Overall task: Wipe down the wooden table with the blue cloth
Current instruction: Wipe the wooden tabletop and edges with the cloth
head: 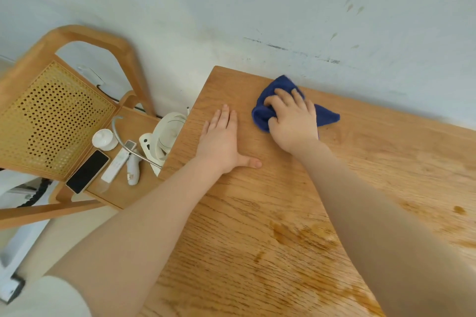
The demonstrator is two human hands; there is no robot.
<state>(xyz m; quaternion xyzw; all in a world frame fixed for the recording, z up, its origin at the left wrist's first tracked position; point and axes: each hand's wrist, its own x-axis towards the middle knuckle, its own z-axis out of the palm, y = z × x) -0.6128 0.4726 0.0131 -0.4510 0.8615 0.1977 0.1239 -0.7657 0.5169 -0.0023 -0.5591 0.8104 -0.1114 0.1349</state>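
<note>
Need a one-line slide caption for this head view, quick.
Right hand grips the blue cloth near the wooden table's far corner; left hand rests flat beside it.

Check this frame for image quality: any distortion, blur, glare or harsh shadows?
Head view: wide-angle lens tilts the scene and bends the wooden table edges; light is soft and even, shadows faint, no harsh glare. Left hand, right hand and blue cloth are fairly sharp; the near forearms and frame corners look softer.

Head camera looks steeply down, seemingly tilted, close over the table (pixel 283 213).
</note>
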